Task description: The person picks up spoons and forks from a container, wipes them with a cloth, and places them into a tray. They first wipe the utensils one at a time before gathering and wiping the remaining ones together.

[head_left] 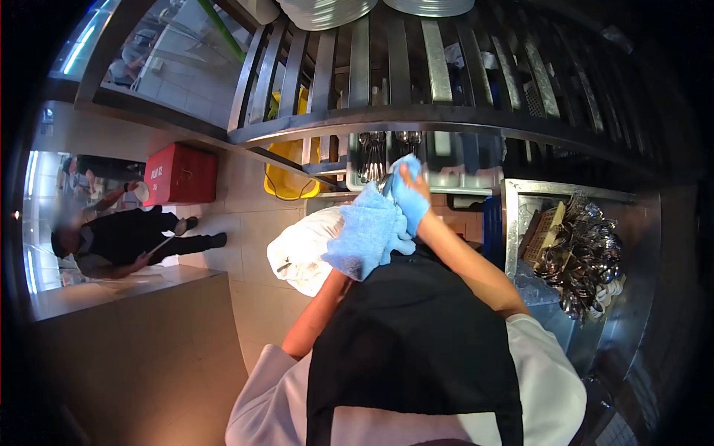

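A light blue cloth (364, 230) covers my left hand (342, 281), so only the wrist shows and the fingers are hidden. My right hand (416, 189) is closed around blue cloth beside it, with part of the fingers visible. Between the two, a small piece of shiny metal cutlery (385, 183) shows, mostly covered. Just ahead, forks and spoons (373, 157) lie in a light grey tray (439, 182) below the rack. A white cloth bundle (297, 249) sits left of my hands.
A slatted metal rack (357, 123) with stacked white plates (327, 11) spans the front. At right, a metal sink counter (512, 223) bears piled cutlery (584, 256). Left are a yellow bin (290, 182), a red box (182, 175) and another person (126, 241) holding a utensil.
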Demonstrator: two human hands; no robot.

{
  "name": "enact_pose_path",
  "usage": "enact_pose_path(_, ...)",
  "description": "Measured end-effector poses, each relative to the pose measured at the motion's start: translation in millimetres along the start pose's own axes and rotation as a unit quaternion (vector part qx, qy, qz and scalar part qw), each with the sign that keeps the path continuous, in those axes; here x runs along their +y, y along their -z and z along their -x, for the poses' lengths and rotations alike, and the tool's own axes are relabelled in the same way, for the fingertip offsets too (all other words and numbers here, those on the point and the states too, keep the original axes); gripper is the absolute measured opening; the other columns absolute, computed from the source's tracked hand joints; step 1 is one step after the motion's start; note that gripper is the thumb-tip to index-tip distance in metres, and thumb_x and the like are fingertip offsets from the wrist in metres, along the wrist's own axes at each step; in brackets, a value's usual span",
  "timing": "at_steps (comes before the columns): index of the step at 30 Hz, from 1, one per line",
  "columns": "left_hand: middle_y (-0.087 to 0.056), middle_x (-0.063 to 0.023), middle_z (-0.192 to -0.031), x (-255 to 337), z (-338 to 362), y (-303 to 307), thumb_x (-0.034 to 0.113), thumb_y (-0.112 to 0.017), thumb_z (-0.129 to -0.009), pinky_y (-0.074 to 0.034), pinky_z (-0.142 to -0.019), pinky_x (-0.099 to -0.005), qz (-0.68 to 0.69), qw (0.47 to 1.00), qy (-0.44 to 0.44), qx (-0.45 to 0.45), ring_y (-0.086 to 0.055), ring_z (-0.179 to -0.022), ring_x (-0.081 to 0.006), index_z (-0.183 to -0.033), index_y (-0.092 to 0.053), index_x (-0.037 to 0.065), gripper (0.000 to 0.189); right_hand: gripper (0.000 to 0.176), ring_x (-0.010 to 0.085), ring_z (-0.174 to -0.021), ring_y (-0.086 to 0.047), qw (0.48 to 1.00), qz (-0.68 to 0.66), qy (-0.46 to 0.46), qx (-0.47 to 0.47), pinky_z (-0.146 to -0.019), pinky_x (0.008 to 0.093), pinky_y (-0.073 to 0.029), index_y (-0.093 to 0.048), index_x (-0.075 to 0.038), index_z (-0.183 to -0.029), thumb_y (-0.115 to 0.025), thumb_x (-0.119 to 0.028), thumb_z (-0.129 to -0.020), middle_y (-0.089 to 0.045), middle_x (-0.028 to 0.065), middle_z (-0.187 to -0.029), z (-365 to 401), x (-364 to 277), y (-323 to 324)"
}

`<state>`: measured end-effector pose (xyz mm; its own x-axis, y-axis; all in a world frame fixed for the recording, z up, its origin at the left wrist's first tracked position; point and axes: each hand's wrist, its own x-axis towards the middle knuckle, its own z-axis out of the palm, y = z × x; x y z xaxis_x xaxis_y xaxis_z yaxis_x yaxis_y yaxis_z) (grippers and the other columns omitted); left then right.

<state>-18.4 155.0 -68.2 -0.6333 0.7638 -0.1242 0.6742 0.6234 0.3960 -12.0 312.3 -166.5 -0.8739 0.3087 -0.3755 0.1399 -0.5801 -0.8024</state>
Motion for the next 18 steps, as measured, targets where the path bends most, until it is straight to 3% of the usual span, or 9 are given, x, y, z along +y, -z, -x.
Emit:
enact_pose_path(1, -0.065, -0.0246, -0.109, -4.9, -2.6, -12.0, 0.019, -0.061, -0.088, -0.049, -0.085, -0.0511, 0.010, 1.000, 0.018, 0.001, -0.062, -0.101, -0.0428, -0.117, -0.061, 0.000, 0.034, 0.028, 0.0136, -0.078, -0.064, 0.998, 0.020, -0.005, 0.064, -0.069, 0.0331, -0.053, -0.069, -0.006, -0.103, -0.063, -0.033, -0.104, -0.068, 0.0033, -0.091, 8.8, 13.0, -9.6)
enact_pose_path(3, -0.065, -0.0248, -0.108, -10.8, -2.4, -31.8, 0.018, -0.060, -0.090, -0.050, -0.084, -0.0506, 0.033, 0.998, 0.057, 0.012, -0.063, -0.100, -0.0428, -0.116, -0.060, 0.000, 0.032, 0.035, 0.0173, -0.082, -0.066, 0.977, -0.121, -0.171, 0.032, -0.073, 0.0365, -0.054, -0.068, -0.002, -0.107, -0.060, -0.036, -0.104, -0.070, 0.0061, -0.094, 19.1, 42.3, 1.0)
enact_pose_path(6, -0.064, -0.0251, -0.107, -11.5, -7.5, -54.4, 0.017, -0.058, -0.092, -0.051, -0.084, -0.0498, 0.113, 0.984, 0.133, 0.038, -0.063, -0.098, -0.0430, -0.114, -0.060, -0.001, 0.028, 0.035, 0.0202, -0.088, -0.067, 0.964, 0.060, -0.258, 0.028, -0.080, 0.0391, -0.055, -0.068, 0.000, -0.112, -0.059, -0.033, -0.102, -0.070, 0.0075, -0.096, 0.8, 2.6, 14.1)
enact_pose_path(9, -0.064, -0.0255, -0.106, -5.6, -7.9, -68.8, 0.016, -0.056, -0.095, -0.052, -0.083, -0.0490, 0.218, 0.952, 0.206, 0.065, -0.064, -0.097, -0.0431, -0.112, -0.059, -0.002, 0.025, 0.033, 0.0216, -0.090, -0.068, 0.947, 0.043, -0.310, 0.078, -0.083, 0.0409, -0.055, -0.069, 0.000, -0.111, -0.058, -0.029, -0.099, -0.071, 0.0089, -0.097, -5.0, 78.4, 34.4)
enact_pose_path(10, -0.064, -0.0256, -0.106, -5.3, -6.9, -68.7, 0.016, -0.056, -0.095, -0.053, -0.082, -0.0487, 0.248, 0.940, 0.224, 0.069, -0.064, -0.097, -0.0431, -0.112, -0.059, -0.002, 0.024, 0.032, 0.0225, -0.092, -0.068, 0.962, 0.167, -0.205, 0.063, -0.084, 0.0428, -0.055, -0.067, 0.000, -0.114, -0.059, -0.025, -0.097, -0.070, 0.0114, -0.104, 15.1, 71.4, 26.8)
enact_pose_path(12, -0.064, -0.0258, -0.105, -8.5, -4.4, -67.5, 0.015, -0.055, -0.097, -0.053, -0.082, -0.0482, 0.249, 0.941, 0.227, 0.044, -0.064, -0.096, -0.0432, -0.111, -0.058, -0.003, 0.023, 0.029, 0.0229, -0.089, -0.069, 0.958, 0.145, -0.242, 0.042, -0.082, 0.0434, -0.056, -0.067, -0.002, -0.114, -0.056, -0.024, -0.098, -0.071, 0.0109, -0.104, 6.0, 52.8, 37.4)
enact_pose_path(13, -0.064, -0.0261, -0.109, -12.1, -1.2, -72.1, 0.013, -0.052, -0.100, -0.054, -0.084, -0.0481, 0.152, 0.967, 0.202, 0.013, -0.064, -0.098, -0.0436, -0.118, -0.056, -0.004, 0.026, 0.026, 0.0234, -0.085, -0.070, 0.954, 0.114, -0.278, 0.021, -0.081, 0.0440, -0.057, -0.067, -0.003, -0.113, -0.054, -0.022, -0.100, -0.073, 0.0104, -0.104, -3.4, 40.0, 42.3)
enact_pose_path(14, -0.065, -0.0207, -0.108, -11.2, -2.0, -65.3, 0.021, -0.050, -0.105, -0.056, -0.077, -0.0449, 0.124, 0.977, 0.172, -0.019, -0.067, -0.089, -0.0368, -0.119, -0.054, -0.005, 0.030, 0.023, 0.0230, -0.083, -0.069, 0.950, 0.127, -0.285, 0.023, -0.079, 0.0430, -0.057, -0.067, -0.005, -0.112, -0.056, -0.020, -0.099, -0.072, 0.0096, -0.102, -17.3, 21.0, 41.0)
enact_pose_path(18, -0.066, -0.0177, -0.103, -23.4, 9.8, -119.2, 0.031, -0.051, -0.106, -0.056, -0.071, -0.0415, 0.286, 0.942, 0.160, 0.076, -0.068, -0.085, -0.0325, -0.116, -0.055, -0.003, 0.035, 0.022, 0.0217, -0.086, -0.070, 0.957, 0.002, -0.287, -0.048, -0.082, 0.0435, -0.059, -0.066, -0.008, -0.116, -0.061, -0.026, -0.104, -0.072, 0.0066, -0.098, -48.2, 1.3, 56.2)
